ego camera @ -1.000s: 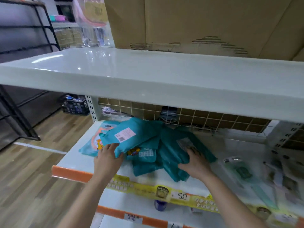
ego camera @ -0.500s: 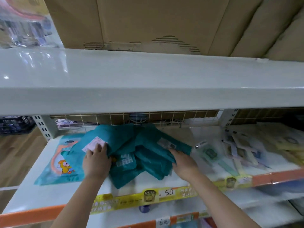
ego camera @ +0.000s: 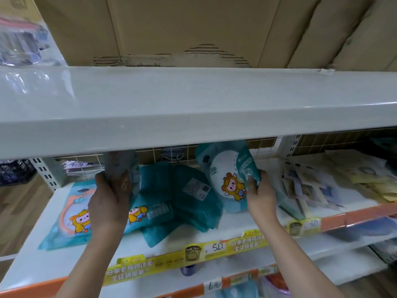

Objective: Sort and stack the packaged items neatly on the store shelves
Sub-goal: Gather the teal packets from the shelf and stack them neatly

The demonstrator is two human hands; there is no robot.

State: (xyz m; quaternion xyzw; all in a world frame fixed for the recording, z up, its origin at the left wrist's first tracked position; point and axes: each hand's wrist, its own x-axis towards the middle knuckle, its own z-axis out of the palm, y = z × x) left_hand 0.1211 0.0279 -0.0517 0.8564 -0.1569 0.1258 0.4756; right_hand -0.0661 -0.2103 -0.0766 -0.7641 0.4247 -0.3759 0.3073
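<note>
A loose pile of teal packages (ego camera: pixel 182 196) lies on the white middle shelf (ego camera: pixel 38 257). My left hand (ego camera: pixel 107 203) grips one package (ego camera: pixel 121 168), lifted upright and blurred, its top hidden by the shelf above. My right hand (ego camera: pixel 261 195) holds another teal package (ego camera: pixel 227 175) by its right edge, raised and tilted, showing a cartoon figure in yellow. One more package (ego camera: pixel 71 214) with the same figure lies flat at the left of the shelf.
The upper shelf board (ego camera: pixel 193 108) overhangs low above both hands, with cardboard boxes (ego camera: pixel 193 29) on it. Flat clear-wrapped items (ego camera: pixel 335 181) cover the shelf's right part. A wire grid (ego camera: pixel 262 145) backs the shelf. Yellow price strips (ego camera: pixel 193 257) line the front edge.
Both hands were pressing on the teal pile; now each has lifted a package up off it. The camera has moved closer and slightly right.
</note>
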